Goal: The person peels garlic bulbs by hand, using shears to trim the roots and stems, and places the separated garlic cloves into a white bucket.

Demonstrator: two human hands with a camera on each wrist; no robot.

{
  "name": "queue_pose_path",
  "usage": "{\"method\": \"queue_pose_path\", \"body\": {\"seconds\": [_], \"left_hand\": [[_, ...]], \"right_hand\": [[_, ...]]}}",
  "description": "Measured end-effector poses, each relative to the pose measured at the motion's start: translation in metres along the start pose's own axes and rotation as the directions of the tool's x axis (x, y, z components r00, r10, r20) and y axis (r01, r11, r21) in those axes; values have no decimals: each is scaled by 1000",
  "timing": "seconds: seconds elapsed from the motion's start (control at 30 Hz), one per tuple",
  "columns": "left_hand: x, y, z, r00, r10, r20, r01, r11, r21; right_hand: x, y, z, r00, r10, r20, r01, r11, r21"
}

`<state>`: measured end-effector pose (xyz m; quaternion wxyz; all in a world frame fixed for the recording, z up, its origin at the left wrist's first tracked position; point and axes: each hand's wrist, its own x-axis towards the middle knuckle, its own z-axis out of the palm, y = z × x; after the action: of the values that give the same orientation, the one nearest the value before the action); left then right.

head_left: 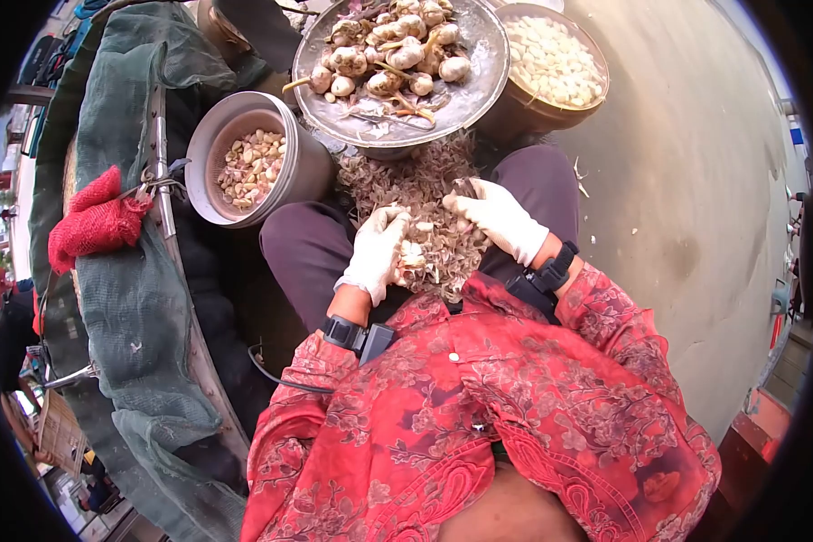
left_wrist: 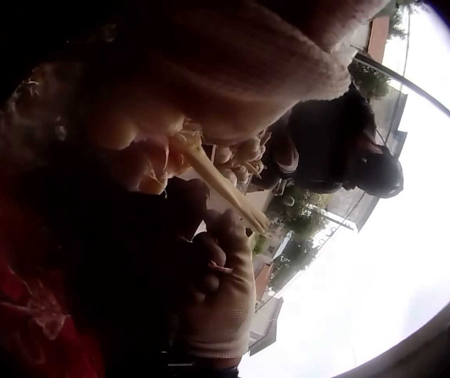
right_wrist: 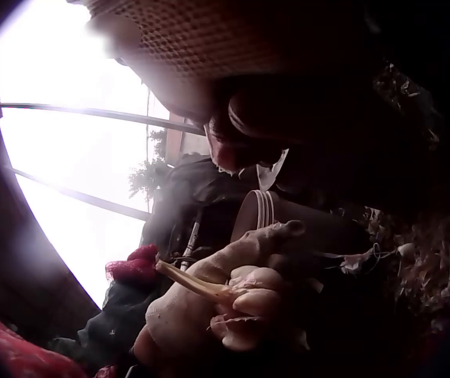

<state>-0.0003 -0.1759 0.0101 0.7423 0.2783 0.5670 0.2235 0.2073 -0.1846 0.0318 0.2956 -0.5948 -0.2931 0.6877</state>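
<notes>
At left stands a pale bucket [head_left: 314, 164] of loose cloves [head_left: 255, 167]; next, the gloved left hand [head_left: 377, 246] grips a partly split garlic bulb [right_wrist: 255, 301] above a heap of papery husks [head_left: 397, 176], where a clove coming free could drop and get lost. Farther right, the gloved right hand [head_left: 504, 217] hovers apart from the left, its hold impossible to tell; a rough tug from it could scatter the bulb's loosened segments.
</notes>
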Motion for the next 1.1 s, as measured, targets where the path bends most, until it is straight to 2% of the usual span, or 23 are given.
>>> {"method": "queue_pose_path", "body": {"seconds": [0.1, 0.17, 0.27, 0.3, 0.37, 0.47, 0.5, 0.57, 0.6, 0.7, 0.77, 0.8, 0.83, 0.9, 1.1], "left_hand": [[19, -5, -12, 999, 0, -32, -4, 994, -110], [22, 0, -17, 999, 23, -37, -28, 991, -130], [37, 5, -28, 997, 72, -36, -77, 980, -186], [37, 12, -32, 998, 52, -41, -58, 986, -159], [38, 26, -40, 1000, 9, -25, -13, 990, -140], [54, 32, -52, 997, 69, -30, -74, 965, -252], [54, 38, -56, 999, 41, -23, -46, 968, -248], [55, 50, -62, 999, -4, -35, -4, 975, -220], [57, 52, -66, 998, -44, -49, 34, 981, -190], [62, 50, -73, 996, -51, -74, 31, 968, -248], [64, 51, -75, 996, -64, -65, 48, 975, -216], [66, 50, -76, 995, -69, -73, 51, 974, -223], [65, 51, -78, 996, -71, -48, 58, 972, -226], [64, 51, -82, 994, -103, -34, 95, 980, -176], [68, 46, -86, 995, -99, -30, 92, 977, -190]], "right_hand": [[7, -35, 3, 1000, -10, -3, 9, 977, -213], [16, -53, 9, 1000, -3, 5, 4, 981, -193], [52, -65, 16, 1000, -26, 1, 25, 961, -274], [65, -66, 22, 993, -121, -13, 110, 941, -319], [91, -70, 29, 961, -259, 96, 276, 871, -407], [114, -91, 50, 973, -214, 83, 218, 748, -627], [130, -90, 58, 932, -350, 97, 314, 643, -698], [154, -92, 68, 881, -460, 113, 371, 520, -769], [158, -103, 76, 918, -383, 98, 298, 508, -808], [179, -111, 93, 896, -416, 157, 353, 450, -820], [197, -108, 101, 894, -415, 168, 340, 387, -857], [204, -103, 104, 867, -461, 189, 359, 313, -879], [210, -98, 106, 869, -458, 187, 354, 313, -881], [219, -92, 109, 846, -468, 254, 347, 123, -930], [231, -85, 122, 832, -496, 249, 307, 37, -951]]}}
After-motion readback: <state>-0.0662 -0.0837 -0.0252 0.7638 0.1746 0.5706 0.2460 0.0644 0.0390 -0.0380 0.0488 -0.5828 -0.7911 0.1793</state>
